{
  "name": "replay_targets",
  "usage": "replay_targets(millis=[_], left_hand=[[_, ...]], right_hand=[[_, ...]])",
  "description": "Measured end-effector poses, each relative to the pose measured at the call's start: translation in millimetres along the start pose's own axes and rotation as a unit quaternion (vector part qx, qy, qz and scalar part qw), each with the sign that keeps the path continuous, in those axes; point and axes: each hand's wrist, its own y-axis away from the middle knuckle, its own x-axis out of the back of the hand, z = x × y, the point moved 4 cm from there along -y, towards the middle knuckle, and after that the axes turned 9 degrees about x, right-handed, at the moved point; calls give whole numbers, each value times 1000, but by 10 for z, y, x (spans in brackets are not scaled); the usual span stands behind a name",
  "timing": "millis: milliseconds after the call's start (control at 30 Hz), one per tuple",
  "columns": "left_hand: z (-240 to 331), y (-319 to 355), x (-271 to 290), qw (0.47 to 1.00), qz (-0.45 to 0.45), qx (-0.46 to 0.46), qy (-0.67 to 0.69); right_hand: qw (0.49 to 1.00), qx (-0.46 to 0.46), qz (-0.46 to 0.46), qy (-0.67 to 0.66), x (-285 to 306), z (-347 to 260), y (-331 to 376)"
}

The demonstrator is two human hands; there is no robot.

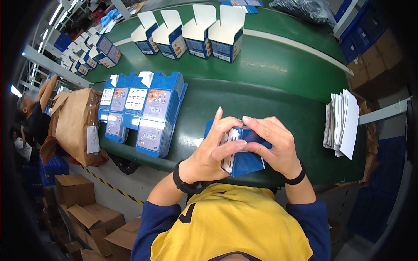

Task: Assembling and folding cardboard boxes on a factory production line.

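Note:
A small blue printed carton (246, 163) is between my two hands, above the near edge of the green work surface. My left hand (217, 150) grips its left side, thumb and fingers bent onto the box edge. From the right, my right hand (272, 141) closes over it, its thumb and forefinger pinching near the upper edge. The fingertips of both hands nearly meet there, and they hide part of the carton. To the left lies a stack of flat blue carton blanks (156, 113). On the right stands a bundle of folded white card sheets (342, 124).
Across the green conveyor (278, 56) stands a row of blue cartons (198, 41) with raised white lids. More open cartons (104, 50) crowd the far left. A brown paper-wrapped bundle (76, 124) and cardboard boxes (93, 217) are on the left, where another person (37, 113) works.

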Motion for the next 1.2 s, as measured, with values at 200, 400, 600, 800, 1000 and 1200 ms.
replay_targets(millis=[200, 400, 600, 800, 1000, 1200], left_hand=[[71, -18, 5, 999, 3, 14, 33], [-33, 71, -109, 997, 61, -32, -45], [-52, -2, -51, 993, 6, 117, 29], [-30, -13, 39, 964, 16, -198, -177], [-388, 26, 883, 837, -80, 239, -485], [-1018, 498, 1739, 768, 53, 402, -497]], right_hand=[[963, -75, 103, -239, -67, 76, 99], [893, -166, 142, -393, -201, -9, 95], [899, -215, 76, -374, -140, 220, 186], [668, -370, -18, -645, -144, 415, 278], [883, -263, 59, -384, -104, 1323, -249], [957, -257, 109, -82, -46, 2916, -583]])
